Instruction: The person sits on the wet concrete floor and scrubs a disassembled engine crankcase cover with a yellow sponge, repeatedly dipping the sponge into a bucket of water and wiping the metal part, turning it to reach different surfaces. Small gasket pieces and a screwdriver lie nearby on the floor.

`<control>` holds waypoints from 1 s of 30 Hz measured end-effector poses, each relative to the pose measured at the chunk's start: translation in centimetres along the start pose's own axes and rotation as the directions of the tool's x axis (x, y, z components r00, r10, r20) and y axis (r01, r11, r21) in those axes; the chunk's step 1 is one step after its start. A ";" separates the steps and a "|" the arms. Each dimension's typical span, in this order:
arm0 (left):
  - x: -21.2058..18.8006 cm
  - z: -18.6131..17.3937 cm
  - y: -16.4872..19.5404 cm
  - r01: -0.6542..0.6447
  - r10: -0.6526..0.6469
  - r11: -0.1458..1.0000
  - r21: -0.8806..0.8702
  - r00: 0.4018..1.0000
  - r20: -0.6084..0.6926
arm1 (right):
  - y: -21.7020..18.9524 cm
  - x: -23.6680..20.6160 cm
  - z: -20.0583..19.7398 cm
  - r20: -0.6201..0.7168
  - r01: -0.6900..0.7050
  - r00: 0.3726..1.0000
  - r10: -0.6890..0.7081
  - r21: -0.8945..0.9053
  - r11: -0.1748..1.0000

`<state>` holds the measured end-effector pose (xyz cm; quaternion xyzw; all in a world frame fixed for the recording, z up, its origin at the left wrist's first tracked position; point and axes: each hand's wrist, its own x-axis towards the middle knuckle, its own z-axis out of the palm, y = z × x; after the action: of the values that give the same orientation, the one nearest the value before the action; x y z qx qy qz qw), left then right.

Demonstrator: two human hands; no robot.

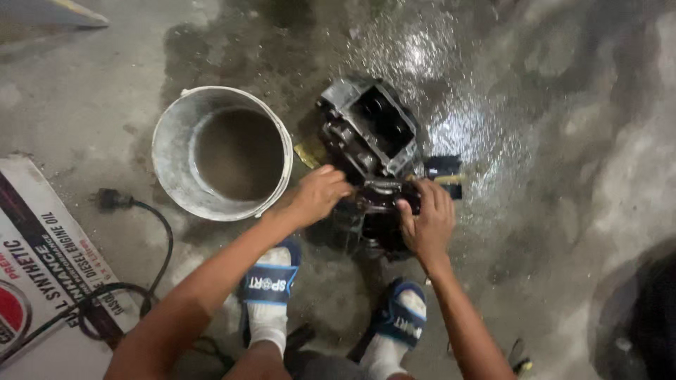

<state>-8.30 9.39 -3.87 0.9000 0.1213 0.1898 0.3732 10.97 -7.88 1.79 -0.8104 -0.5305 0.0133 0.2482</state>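
Head view: dark greasy engine casing [371, 151] sits on wet concrete floor [535, 141], about mid-floor, open box-shaped cavity facing up at its far end. Left hand [318, 195] grips the casing's near-left side, fingers curled onto the metal. Right hand [427, 220] clamps the near-right side, thumb and fingers pressed on the dark lower part. Both hands closed on the casing. Small black block [445, 169] lies just right of the casing, touching or nearly so, cannot tell. Metal bucket [220, 152] with murky liquid stands just left of the casing. Person's feet in blue sandals [271, 278] and white socks planted near the casing, toward the floor's near edge. Black power cord [134, 281] with plug curls at left. Printed cardboard sheet [42, 281] at near-left corner.
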 end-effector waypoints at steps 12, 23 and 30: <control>2.1 -5.2 9.3 0.220 -0.341 0.907 -0.358 0.883 -0.322 | -0.3 0.2 -0.9 0.033 -0.035 0.999 0.036 -0.018 0.999; -4.8 -12.0 -10.5 0.321 -0.703 0.688 0.651 0.516 0.489 | 0.2 -0.2 -0.7 -0.011 -0.024 1.000 0.024 0.015 1.000; -1.5 -13.8 -9.1 0.271 -0.636 0.761 0.590 0.495 0.593 | 0.5 -0.3 -0.9 -0.046 -0.006 0.999 0.010 0.083 0.997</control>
<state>-16.30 23.83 -1.83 0.8814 0.2281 -0.3494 0.2215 11.57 -8.62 2.31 -0.8017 -0.5201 0.0174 0.2939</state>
